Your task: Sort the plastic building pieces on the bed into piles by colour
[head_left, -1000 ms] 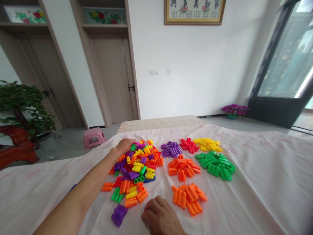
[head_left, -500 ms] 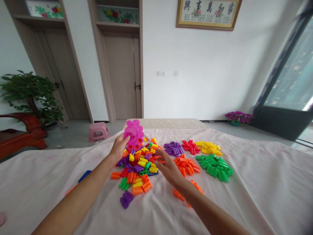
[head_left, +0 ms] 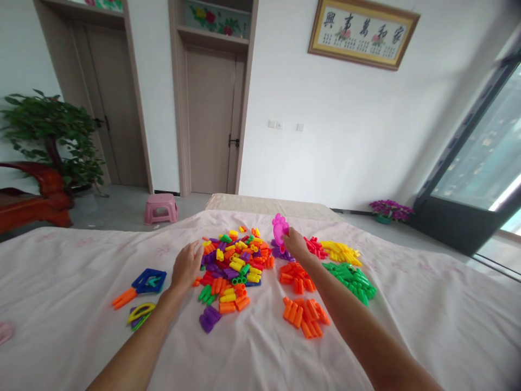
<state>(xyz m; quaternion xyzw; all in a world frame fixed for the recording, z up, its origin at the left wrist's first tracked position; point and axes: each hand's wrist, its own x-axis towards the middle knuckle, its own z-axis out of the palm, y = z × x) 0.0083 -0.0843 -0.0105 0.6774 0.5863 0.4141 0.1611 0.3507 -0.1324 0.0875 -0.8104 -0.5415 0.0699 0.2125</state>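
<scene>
The pale cloth (head_left: pixel 427 304) fills the lower half of the frame, and the view leans more than it did half a second ago: the framed calligraphy (head_left: pixel 363 32) at upper right now slants clearly. The right forearm (head_left: pixel 358 331) has swung away from the near end of the piles and now crosses the lower right, while the left forearm (head_left: pixel 142 347) runs in from the bottom left.

The mixed heap (head_left: pixel 234 260) sits at the centre, looking much as before. Right of it, the green pile (head_left: pixel 354 282) is now partly covered by the right forearm, and the nearer orange pile (head_left: pixel 307 317), mostly hidden earlier, shows fully. The left hand (head_left: pixel 188 266) no longer has the pink piece; its fingers lie along the heap's left edge, and I cannot tell whether they close on anything. A blue piece (head_left: pixel 138 283) at lower left has come into fuller sight, as has a smaller yellow ring (head_left: pixel 151 307) below it.

The right hand (head_left: pixel 296 243), right of centre, now grips the pink flower-shaped piece (head_left: pixel 280 231) by one edge. That piece stands upright just left of the right hand's fingers, in front of or above the purple pile (head_left: pixel 280 251), well apart from the left hand.
</scene>
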